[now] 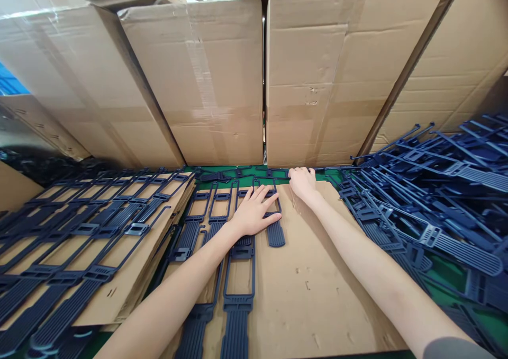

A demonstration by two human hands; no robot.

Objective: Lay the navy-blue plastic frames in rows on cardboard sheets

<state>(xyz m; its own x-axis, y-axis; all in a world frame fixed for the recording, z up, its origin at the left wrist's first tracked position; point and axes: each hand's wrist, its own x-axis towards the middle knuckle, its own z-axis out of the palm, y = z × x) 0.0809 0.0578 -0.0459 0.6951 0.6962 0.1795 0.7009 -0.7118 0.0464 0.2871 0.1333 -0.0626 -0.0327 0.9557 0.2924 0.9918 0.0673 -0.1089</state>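
Observation:
My left hand [256,211] lies spread and palm down over dark blue plastic frames with ribbed paddle ends. One ribbed paddle [275,234] shows beside its thumb. Under these parts is a flat cardboard sheet [301,295]. At the sheet's far edge my right hand [302,183] has its fingers curled and closed. What is between those fingers, if anything, is hidden. Below my left hand, another plastic frame [239,301] lies lengthwise on the sheet, with more alongside it to the left.
To the left, a stack of cardboard sheets [135,287] carries rows of similar plastic frames [95,271]. A tangled heap of the same parts [448,189] sits at right on the green surface [444,274]. Large taped cartons [222,83] wall off the back.

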